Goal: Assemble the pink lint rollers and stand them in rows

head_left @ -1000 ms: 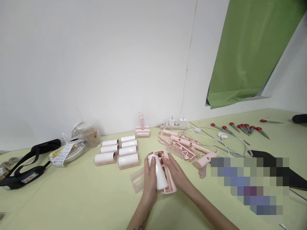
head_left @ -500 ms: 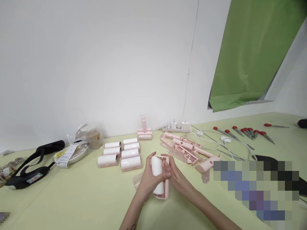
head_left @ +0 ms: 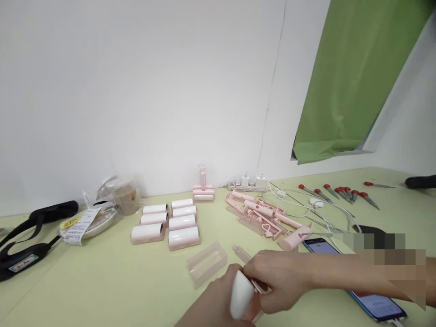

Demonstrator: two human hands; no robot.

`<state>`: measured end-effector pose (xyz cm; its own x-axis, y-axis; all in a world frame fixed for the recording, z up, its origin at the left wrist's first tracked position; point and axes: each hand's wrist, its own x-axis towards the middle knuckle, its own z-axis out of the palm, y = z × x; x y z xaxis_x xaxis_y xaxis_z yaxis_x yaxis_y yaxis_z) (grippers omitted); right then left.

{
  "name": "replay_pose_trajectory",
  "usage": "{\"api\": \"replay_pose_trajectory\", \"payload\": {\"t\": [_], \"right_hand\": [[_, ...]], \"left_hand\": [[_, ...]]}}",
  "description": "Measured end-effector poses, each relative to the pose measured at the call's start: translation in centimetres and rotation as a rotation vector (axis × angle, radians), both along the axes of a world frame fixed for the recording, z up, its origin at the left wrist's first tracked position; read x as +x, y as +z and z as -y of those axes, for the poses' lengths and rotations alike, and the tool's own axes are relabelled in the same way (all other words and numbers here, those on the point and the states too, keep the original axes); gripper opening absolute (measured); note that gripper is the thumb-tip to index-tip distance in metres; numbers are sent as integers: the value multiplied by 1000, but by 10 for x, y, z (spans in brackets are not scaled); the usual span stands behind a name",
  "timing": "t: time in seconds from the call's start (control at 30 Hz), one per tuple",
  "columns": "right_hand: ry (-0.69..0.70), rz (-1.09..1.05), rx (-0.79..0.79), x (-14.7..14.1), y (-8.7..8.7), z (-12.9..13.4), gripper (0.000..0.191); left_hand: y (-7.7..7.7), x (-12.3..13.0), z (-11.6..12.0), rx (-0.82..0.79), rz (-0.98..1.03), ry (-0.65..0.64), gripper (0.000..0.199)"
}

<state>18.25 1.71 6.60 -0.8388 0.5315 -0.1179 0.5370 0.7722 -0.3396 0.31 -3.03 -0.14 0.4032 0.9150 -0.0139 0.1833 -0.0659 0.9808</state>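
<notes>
The person's left hand is wrapped around a white cylindrical roll with a smooth surface, its grip closed on it. The roll is held tilted at the near side of the pale green worktop. At three o'clock from the roll, the right hand has its fingers curled in a closed grip on a pale pink plastic piece. Whether that piece is joined to the roll I cannot tell, as fingers and blur hide the meeting point.

Between ten and eleven o'clock from the roll lies a clear rectangular plastic tray, just beside the left hand. A slim clear plastic part lies at twelve o'clock, near the right hand. Beyond the tray, at about ten o'clock, white rolls in pinkish casings lie in two columns, three and four. At eleven o'clock, a pink roller set with an upright handle stands near the wall. Between twelve and one o'clock is a jumbled pile of pink plastic frames. The right forearm crosses above a blue-edged smartphone at three o'clock.
</notes>
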Motion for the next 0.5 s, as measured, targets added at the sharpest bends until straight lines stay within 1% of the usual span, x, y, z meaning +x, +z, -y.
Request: {"api": "replay_pose_trajectory", "payload": {"t": [0.1, 0.17, 0.23, 0.33, 0.37, 0.4, 0.43, 0.47, 0.5], "right_hand": [[55, -8, -39, -1, 0, 7, 16], [75, -17, -67, -1, 0, 11, 17], [54, -12, -126, -1, 4, 14, 18], [-19, 54, -324, 3, 17, 14, 11], [-50, 71, -406, 5, 20, 13, 16], [-88, 61, -477, 7, 22, 12, 29], [-124, 18, -537, 9, 21, 12, 43], [-158, -65, -582, 9, 16, 11, 53], [-188, -186, -613, 8, 8, 12, 57]], "left_hand": [[-13, -1, 2, -12, 54, -9, 38], [-16, 0, 6, -13, 67, 16, 31], [-11, -2, 12, -29, 52, 17, 27], [8, -8, 20, -71, 36, -19, 33], [15, -9, 21, -69, 35, -24, 38], [20, -9, 21, -51, 35, -19, 44], [23, -7, 21, -20, 39, 13, 49], [23, -3, 20, 19, 51, 75, 54], [22, 2, 18, 57, 76, 161, 58]]}}
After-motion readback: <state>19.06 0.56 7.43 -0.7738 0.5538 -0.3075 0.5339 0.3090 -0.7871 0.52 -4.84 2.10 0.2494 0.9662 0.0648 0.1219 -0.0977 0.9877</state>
